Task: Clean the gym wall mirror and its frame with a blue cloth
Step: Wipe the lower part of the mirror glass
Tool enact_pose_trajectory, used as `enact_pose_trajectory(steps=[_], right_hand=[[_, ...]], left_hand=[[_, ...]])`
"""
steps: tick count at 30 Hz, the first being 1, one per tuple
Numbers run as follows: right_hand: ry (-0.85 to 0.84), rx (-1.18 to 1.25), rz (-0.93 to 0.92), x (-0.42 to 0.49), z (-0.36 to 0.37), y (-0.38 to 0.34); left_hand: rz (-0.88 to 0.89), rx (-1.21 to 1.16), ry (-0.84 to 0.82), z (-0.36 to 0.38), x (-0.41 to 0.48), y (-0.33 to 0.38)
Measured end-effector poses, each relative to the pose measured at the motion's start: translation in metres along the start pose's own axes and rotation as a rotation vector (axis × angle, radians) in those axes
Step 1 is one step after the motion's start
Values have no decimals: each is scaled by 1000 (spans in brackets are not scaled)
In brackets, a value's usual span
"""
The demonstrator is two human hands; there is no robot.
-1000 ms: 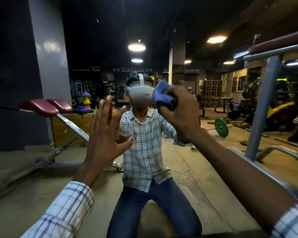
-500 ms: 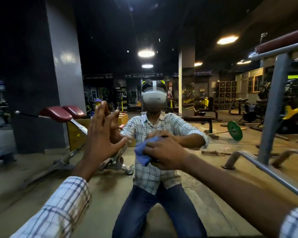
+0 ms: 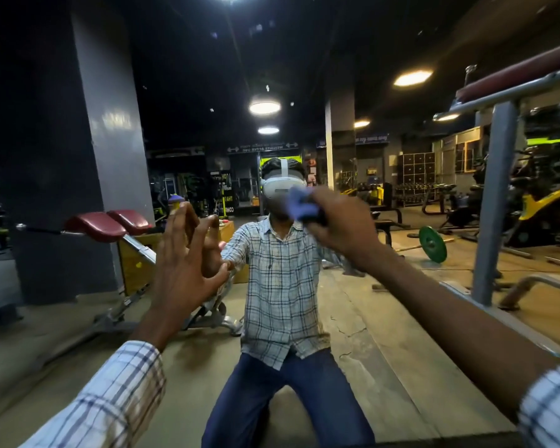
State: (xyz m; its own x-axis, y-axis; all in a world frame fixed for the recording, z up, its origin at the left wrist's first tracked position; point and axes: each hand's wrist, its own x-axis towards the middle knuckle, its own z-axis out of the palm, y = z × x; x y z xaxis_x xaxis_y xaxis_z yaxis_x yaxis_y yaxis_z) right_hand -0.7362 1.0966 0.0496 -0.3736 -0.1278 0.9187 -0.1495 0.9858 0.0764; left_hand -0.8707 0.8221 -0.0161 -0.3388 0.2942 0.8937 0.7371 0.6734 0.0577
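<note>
Mirror wiping, stroke in hand. Your right grip (image 3: pixel 343 224) is clenched round the crumpled blue cloth (image 3: pixel 299 202) and presses it to the large gym wall mirror (image 3: pixel 353 318), just beside the reflected white headset (image 3: pixel 280 187); bunching the cloth probably concentrates pressure on the glass. Your left grip (image 3: pixel 185 260), released with fingers spread, sets its fingertips on the glass below and left of the headset, apparently to brace you.

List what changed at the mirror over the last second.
The right hand, gripping the blue cloth, swept down the mirror from the reflected head to the chest, then back up to the head. The left hand stayed braced against the glass in the same spot, though its fingers now bend more. The cloth was never let go.
</note>
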Motion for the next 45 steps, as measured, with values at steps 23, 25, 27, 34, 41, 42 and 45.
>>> enact_pose_trajectory(steps=[23, 25, 27, 34, 41, 42, 45], right_hand=[[125, 17, 303, -65, -47, 68], [351, 81, 570, -75, -39, 66], [178, 142, 405, -93, -25, 55], [324, 89, 464, -77, -63, 84], [-118, -21, 63, -24, -79, 88], [-87, -30, 66, -17, -88, 96], [348, 30, 460, 0, -112, 132]], left_hand=[[215, 6, -77, 46, 20, 138], [178, -17, -62, 50, 19, 146], [175, -36, -54, 52, 19, 154], [200, -9, -71, 60, 28, 175], [215, -27, -30, 68, 40, 205], [219, -26, -30, 69, 42, 208], [214, -42, -33, 72, 49, 221]])
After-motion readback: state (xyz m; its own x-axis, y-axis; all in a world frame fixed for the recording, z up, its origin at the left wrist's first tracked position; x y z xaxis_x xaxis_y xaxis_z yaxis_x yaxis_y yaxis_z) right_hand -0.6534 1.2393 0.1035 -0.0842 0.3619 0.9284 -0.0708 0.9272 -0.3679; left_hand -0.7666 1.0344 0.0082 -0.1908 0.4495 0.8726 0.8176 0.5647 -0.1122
